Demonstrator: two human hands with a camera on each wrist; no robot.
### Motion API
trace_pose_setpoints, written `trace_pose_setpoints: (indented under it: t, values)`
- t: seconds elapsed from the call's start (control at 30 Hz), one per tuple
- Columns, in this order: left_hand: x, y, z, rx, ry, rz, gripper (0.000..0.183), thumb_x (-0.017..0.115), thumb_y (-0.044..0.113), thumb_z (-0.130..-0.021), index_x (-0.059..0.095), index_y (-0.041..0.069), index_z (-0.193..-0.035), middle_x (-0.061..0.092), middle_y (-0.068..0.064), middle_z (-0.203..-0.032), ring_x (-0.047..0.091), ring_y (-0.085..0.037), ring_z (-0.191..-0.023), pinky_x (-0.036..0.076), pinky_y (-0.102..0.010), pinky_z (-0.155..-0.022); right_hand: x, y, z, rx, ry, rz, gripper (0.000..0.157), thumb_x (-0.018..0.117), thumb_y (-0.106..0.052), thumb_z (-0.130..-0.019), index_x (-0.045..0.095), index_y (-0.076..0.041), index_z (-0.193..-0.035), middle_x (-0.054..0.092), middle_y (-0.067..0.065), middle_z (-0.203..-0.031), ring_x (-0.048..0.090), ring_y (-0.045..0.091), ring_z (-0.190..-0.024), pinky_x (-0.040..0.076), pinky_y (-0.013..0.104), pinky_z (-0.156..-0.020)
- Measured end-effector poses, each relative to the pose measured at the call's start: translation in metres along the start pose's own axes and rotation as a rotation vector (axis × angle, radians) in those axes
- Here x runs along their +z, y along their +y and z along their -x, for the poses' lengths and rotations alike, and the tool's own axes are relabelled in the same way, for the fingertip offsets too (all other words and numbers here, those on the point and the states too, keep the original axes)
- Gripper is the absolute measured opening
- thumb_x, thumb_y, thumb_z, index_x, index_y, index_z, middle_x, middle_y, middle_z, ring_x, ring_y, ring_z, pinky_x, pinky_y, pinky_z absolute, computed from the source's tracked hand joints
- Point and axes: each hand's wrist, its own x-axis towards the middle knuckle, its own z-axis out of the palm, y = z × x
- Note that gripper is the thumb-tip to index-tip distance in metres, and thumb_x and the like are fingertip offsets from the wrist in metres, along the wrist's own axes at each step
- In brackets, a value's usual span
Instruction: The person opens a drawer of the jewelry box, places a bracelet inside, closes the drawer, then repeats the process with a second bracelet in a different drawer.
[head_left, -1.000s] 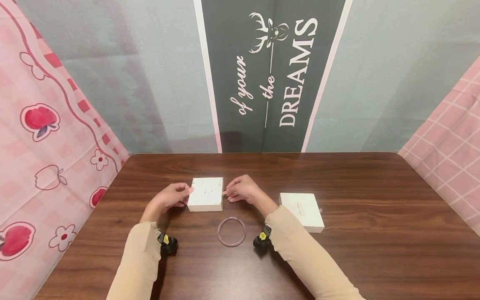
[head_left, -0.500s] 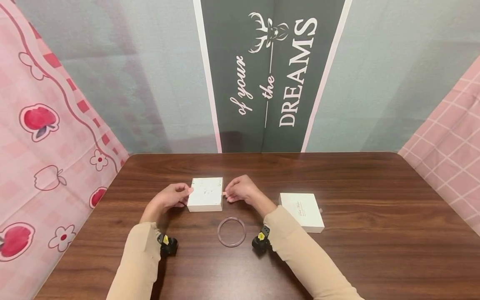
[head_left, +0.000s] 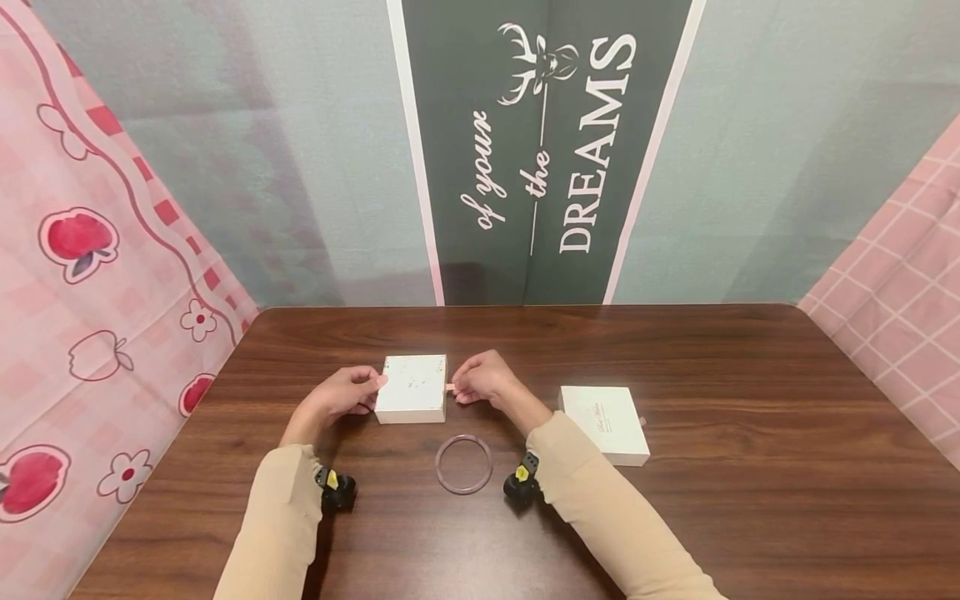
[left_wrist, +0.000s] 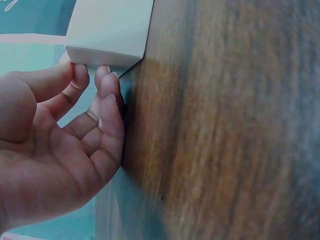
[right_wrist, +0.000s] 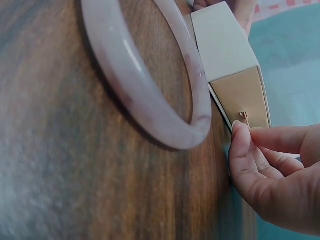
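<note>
A white drawer-style gift box [head_left: 410,388] with a faint gold pattern lies flat on the table, between my two hands. My left hand [head_left: 348,389] holds its left end, thumb at the upper edge and fingers curled near the end face, as the left wrist view shows. On the opposite side my right hand [head_left: 486,377] pinches a small ribbon pull tab [right_wrist: 245,116] between thumb and forefinger. That tab comes out of the tan drawer front [right_wrist: 242,95], which sits within the white sleeve. Nearer to me, a pale purple bangle [head_left: 438,471] lies on the table.
A second white box [head_left: 603,425] with gold lettering and a small tab lies right of the right forearm. The dark wood table [head_left: 750,500] ends at a grey-green cloth backdrop [head_left: 720,208]. Pink patterned cloth [head_left: 97,333] hangs along the left side.
The right wrist has shifted very slightly to the left. Both hands keep their hold, and the boxes and bangle lie where they were.
</note>
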Motion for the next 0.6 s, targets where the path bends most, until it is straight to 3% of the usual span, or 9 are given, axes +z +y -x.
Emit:
trace_pose_setpoints:
  t: [0.6]
  values:
    - [0.0002, 0.0005, 0.0003, -0.005, -0.001, -0.002, 0.023, 0.048, 0.022, -0.096, 0.052, 0.004, -0.082, 0.050, -0.003, -0.073, 0.049, -0.015, -0.070, 0.046, -0.027, -0.064, -0.0011, -0.0019, 0.0032, 0.008, 0.029, -0.005, 0.006, 0.054, 0.016, -0.079, 0.059, 0.013, -0.081, 0.056, 0.014, -0.060, 0.053, 0.013, -0.046, 0.049, 0.023, -0.047]
